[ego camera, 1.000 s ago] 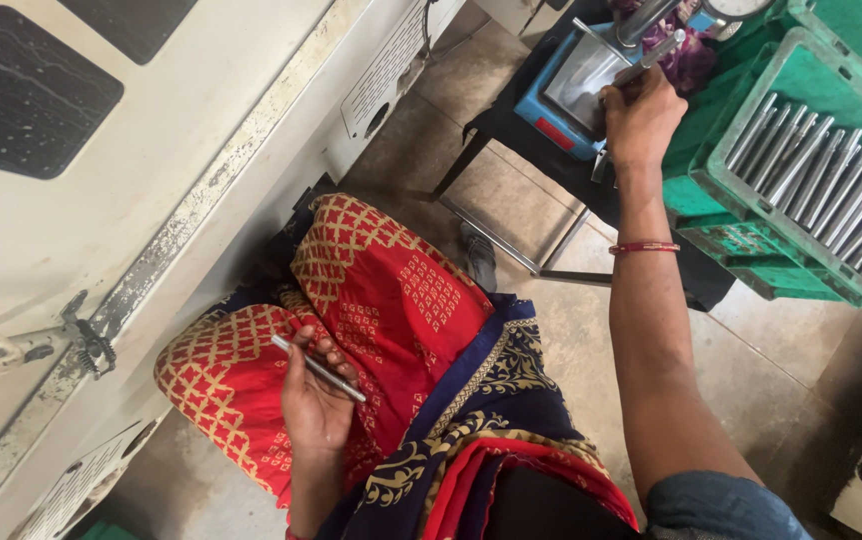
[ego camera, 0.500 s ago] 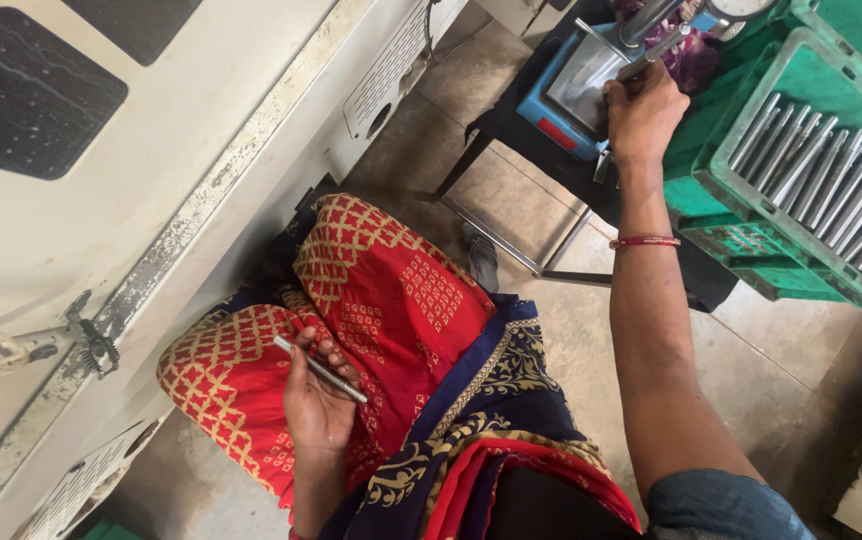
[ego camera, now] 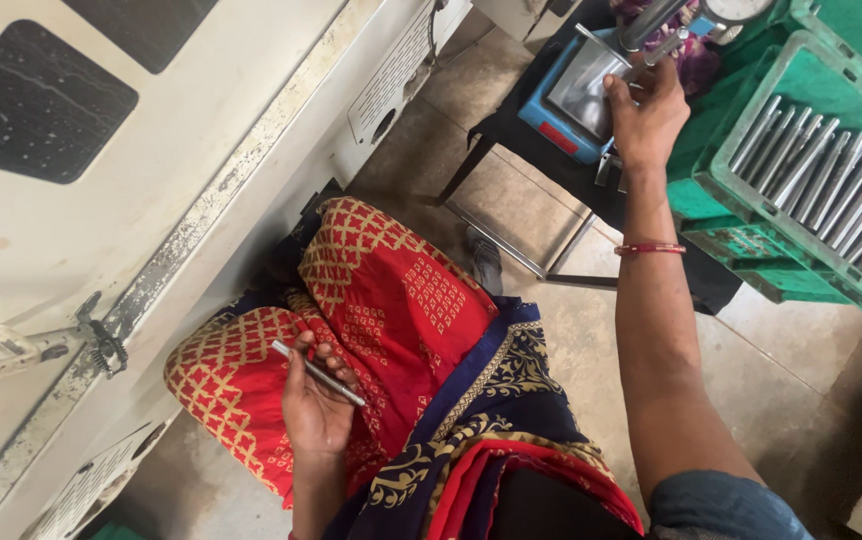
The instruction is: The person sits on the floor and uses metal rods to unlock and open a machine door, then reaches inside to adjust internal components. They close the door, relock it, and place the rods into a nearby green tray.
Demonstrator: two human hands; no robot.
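While the left hand (ego camera: pixel 316 405) rests on the lap, its fingers are loosely curled around one slim metal pin (ego camera: pixel 318 373), which lies across the palm and sticks out past the fingertips on both sides. The lap beneath that grip is covered by red and gold patterned cloth (ego camera: pixel 391 290). Farther out, the right hand (ego camera: pixel 646 115) is closed on a second pin (ego camera: pixel 656 52), pressing it at the blue-based gauge stand (ego camera: pixel 561 110), directly under the stand's upright post and just below a round dial (ego camera: pixel 736 10). Beyond and beside that grip sits a green crate (ego camera: pixel 741 160) holding one row of similar pins (ego camera: pixel 831 185), roughly sixteen visible, the far ones cut off by the frame. Judged from this, checking is midway: one pin at the gauge, one waiting, most crated.
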